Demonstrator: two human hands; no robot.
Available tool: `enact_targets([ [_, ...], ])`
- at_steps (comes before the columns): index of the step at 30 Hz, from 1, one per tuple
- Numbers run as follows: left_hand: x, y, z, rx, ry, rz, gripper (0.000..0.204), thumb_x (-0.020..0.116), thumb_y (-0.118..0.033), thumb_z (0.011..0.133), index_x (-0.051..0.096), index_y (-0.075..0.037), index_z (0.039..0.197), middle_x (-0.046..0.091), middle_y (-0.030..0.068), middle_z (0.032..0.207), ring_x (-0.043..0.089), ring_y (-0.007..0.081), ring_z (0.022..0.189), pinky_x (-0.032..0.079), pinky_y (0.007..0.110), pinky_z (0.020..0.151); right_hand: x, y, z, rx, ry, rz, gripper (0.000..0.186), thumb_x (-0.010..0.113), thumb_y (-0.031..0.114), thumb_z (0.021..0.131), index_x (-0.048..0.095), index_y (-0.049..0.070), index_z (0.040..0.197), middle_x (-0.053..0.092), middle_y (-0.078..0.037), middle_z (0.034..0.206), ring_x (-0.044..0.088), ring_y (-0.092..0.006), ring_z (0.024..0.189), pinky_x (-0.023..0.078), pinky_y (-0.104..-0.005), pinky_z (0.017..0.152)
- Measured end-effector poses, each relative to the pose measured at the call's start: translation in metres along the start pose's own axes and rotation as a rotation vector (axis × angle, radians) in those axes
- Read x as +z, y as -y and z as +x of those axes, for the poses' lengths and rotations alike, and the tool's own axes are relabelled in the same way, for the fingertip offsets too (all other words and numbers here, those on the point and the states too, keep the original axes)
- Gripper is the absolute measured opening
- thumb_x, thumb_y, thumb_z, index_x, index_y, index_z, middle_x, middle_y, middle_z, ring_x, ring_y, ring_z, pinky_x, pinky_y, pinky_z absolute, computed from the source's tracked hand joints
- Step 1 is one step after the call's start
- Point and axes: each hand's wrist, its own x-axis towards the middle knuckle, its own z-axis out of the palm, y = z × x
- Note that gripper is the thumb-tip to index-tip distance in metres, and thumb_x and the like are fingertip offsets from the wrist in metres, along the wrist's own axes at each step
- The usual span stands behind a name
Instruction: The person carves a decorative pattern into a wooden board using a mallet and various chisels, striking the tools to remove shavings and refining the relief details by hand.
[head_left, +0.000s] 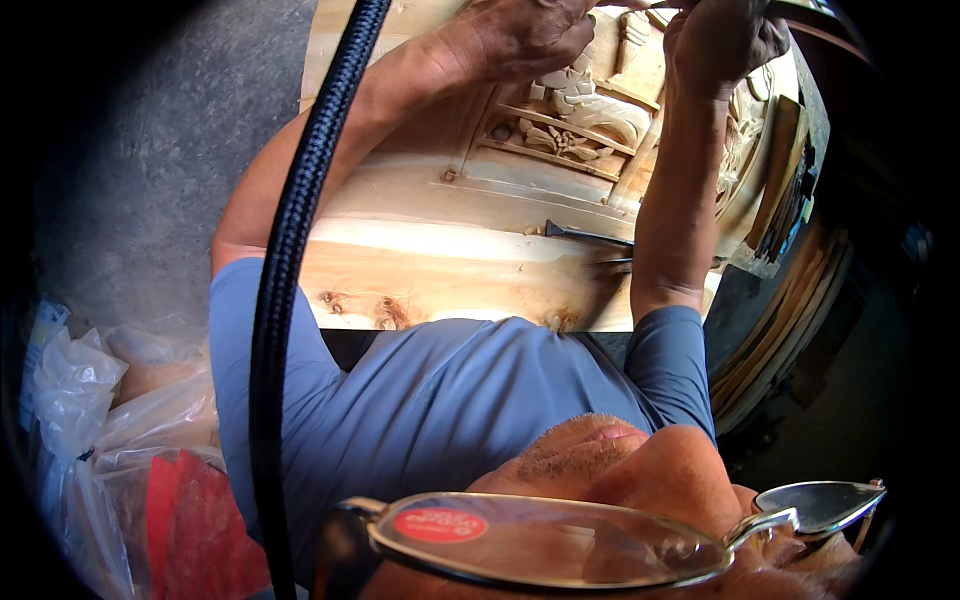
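Cut off by the view's top edge, the left hand (530, 42) and right hand (718, 48), their grip undeterminable, are seen above a carved wooden panel (400, 215), flanked by grey floor (170, 180).

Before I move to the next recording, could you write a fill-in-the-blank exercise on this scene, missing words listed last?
The bare left hand and bare right hand are both near the picture's ____ edge. The black braided cable runs down the picture's ____ half. The flared dark metal tool lies on a pale carved panel made of ____. The blue-grey fabric shirt has ____ sleeves.
Missing words: upper; left; wood; short.
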Motion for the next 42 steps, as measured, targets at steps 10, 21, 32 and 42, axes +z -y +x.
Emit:
enact_targets([
  [10, -0.005, 0.0, 0.0, 0.066, -0.275, -0.19, 0.051, 0.051, -0.005, 0.094, 0.049, 0.004, 0.144, 0.066, 0.0202, 0.132, 0.062, 0.0314, 0.126, 0.049, 0.037, 0.108, 0.004, 0.023, 0.008, 0.124, 0.05, 0.526, 0.054, 0.057, 0.038, 0.108, 0.036, 0.018, 0.063, 0.031, 0.005, 0.055, 0.03, -0.0094, 0.043, 0.025, -0.0264, 0.041],
  [21, -0.026, 0.005, -0.009, -0.175, -0.13, -0.852, 0.067, 0.049, -0.052, 0.108, 0.062, 0.011, 0.126, 0.073, 0.021, 0.108, 0.071, 0.0248, 0.101, 0.058, 0.039, 0.093, 0.0, 0.008, -0.073, -0.965, 0.931, -0.695, 0.037, 0.081, 0.031, 0.082, 0.052, 0.013, 0.068, 0.063, -0.002, 0.072, 0.061, -0.0151, 0.06, 0.049, -0.0307, 0.053],
  [32, -0.02, 0.013, -0.015, -0.347, 0.117, -0.852, 0.072, 0.06, -0.058, 0.099, 0.063, 0.009, 0.125, 0.07, 0.0234, 0.113, 0.069, 0.0301, 0.108, 0.056, 0.042, 0.094, -0.008, -0.015, -0.085, -0.867, 0.865, -0.529, 0.048, 0.087, 0.039, 0.075, 0.05, 0.01, 0.062, 0.053, -0.005, 0.063, 0.057, -0.0246, 0.06, 0.05, -0.0366, 0.062],
  [42, -0.034, 0.002, -0.005, -0.218, 0.242, -0.39, 0.061, 0.066, -0.052, 0.096, 0.073, 0.006, 0.114, 0.078, 0.0173, 0.098, 0.075, 0.0249, 0.095, 0.059, 0.038, 0.085, -0.017, -0.016, -0.076, -0.837, 0.843, -0.447, 0.044, 0.089, 0.039, 0.075, 0.057, 0.011, 0.062, 0.055, -0.005, 0.062, 0.062, -0.0272, 0.063, 0.054, -0.0413, 0.068],
])
